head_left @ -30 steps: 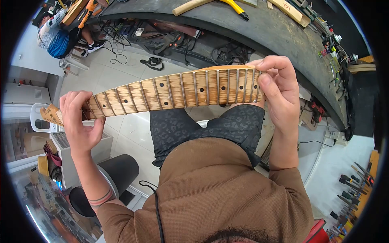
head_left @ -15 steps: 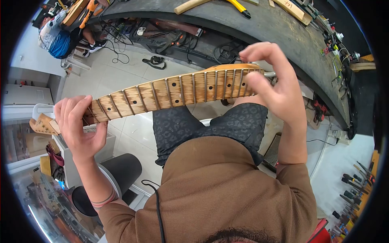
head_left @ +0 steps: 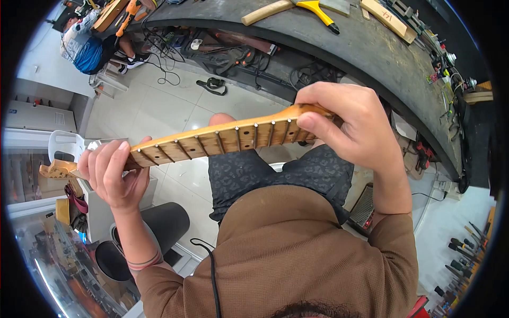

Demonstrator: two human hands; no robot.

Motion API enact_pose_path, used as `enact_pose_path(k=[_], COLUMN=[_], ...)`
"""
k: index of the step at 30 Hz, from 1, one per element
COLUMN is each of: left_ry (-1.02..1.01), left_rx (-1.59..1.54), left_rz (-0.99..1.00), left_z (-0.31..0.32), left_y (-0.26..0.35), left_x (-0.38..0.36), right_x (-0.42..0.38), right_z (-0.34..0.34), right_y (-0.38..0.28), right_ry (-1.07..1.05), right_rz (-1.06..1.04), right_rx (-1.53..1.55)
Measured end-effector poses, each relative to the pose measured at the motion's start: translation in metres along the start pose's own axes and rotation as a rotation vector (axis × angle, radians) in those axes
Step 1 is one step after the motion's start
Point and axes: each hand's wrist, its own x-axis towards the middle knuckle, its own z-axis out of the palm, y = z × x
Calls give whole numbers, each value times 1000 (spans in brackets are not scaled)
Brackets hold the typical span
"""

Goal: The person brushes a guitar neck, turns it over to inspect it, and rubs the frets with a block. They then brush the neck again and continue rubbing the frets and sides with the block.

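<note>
A wooden guitar neck (head_left: 212, 139) with metal frets and dark dot inlays is held across my lap, its fretboard tilted so that the upper edge shows. My left hand (head_left: 114, 172) wraps round the neck near the headstock (head_left: 57, 168), which sticks out to the left beyond the fingers. At the wider heel end, my right hand (head_left: 350, 124) is closed on the neck, with the thumb on the fretboard side and the fingers over the upper edge. The heel's tip is partly hidden by this hand.
A dark curved workbench (head_left: 366, 58) holds a hammer (head_left: 268, 11), a yellow-handled tool (head_left: 321, 13) and wood pieces. A person (head_left: 87, 47) sits at the upper left. A black bin (head_left: 164, 225) stands at the left; files (head_left: 466, 249) hang at the right.
My right hand has closed on the heel end, where it was apart before. The neck has tilted, showing more of its upper edge and less fretboard. The view has shifted slightly.
</note>
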Motion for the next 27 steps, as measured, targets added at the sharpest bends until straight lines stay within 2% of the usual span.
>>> enact_pose_path(k=[6, 10, 15, 16, 27], left_ry=[206, 228, 299, 270, 368], left_rx=[325, 346, 382, 471, 408], left_rz=[67, 68, 109, 89, 118], left_z=[11, 15, 17, 17, 30], left_y=[3, 4, 5, 9, 15], left_x=[-4, -6, -6, -5, 2], right_x=[-4, -5, -8, -10, -13], right_z=[6, 8, 6, 7, -3], right_y=[-8, -2, -18, -20, -20], right_ry=[103, 144, 117, 91, 135], right_rz=[-137, -240, -147, -103, -192], right_rx=[-95, -175, -287, -332, -374])
